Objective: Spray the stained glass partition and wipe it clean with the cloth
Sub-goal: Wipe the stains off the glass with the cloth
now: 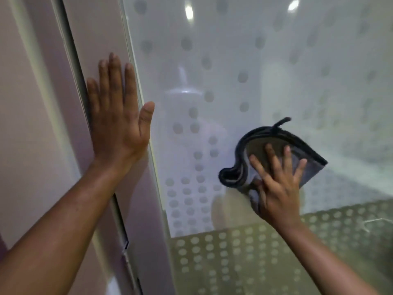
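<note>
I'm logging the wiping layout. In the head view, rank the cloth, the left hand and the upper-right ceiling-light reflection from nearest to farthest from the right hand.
1. cloth, under the right hand.
2. left hand, leftward on the frame.
3. light reflection, top right.

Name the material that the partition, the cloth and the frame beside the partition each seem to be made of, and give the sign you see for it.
Partition: glass with a frosted dot pattern; it reflects lamps and shows blurred shapes behind. Cloth: soft dark grey fabric, perhaps microfibre; it folds and curls under the right hand. Frame: smooth, pale and slightly glossy, under the left hand; painted metal or plastic, cannot tell which.
</note>
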